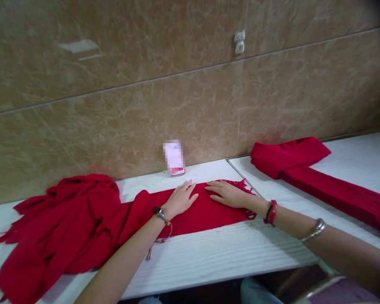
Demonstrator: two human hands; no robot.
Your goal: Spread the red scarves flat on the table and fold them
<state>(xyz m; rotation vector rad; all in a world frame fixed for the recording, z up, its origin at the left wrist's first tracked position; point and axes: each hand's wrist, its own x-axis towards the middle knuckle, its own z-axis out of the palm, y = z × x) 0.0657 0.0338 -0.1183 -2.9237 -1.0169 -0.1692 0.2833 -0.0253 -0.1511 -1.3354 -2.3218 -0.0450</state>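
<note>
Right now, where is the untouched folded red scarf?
In the head view, the folded red scarf lies on the white tabletop at the right, across the seam from the right hand, its bent end near the brown wall.

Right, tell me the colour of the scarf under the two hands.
The scarf is plain red, seen best in the head view.

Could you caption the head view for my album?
Left hand and right hand rest on a red scarf; second scarf at right.

We face a brown, pale-veined tiled wall (190,105) with a patch of reflected light (80,45), above a white, wood-grained tabletop (221,249) crossed by a seam (240,172).
</note>
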